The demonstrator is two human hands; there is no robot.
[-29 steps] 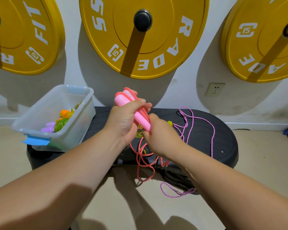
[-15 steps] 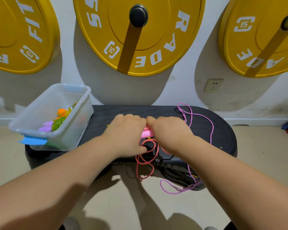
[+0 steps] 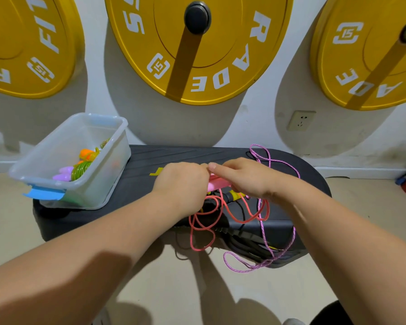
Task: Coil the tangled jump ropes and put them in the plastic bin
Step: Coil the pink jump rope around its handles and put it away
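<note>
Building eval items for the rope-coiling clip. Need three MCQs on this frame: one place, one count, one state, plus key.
1. Where does the plastic bin stand?
A. on the floor
B. on the left end of the black step platform
C. hung on the wall

2. How many yellow weight plates show on the wall?
A. one
B. five
C. three

3. What state is the purple braided rope in?
A. loose, trailing over the platform's front edge
B. coiled in the bin
C. knotted round the wall socket

Key:
1 B, its base sits on the platform's left end.
2 C, one in the middle and one cut off at each side.
3 A, its loops hang from the platform down to the floor.
</note>
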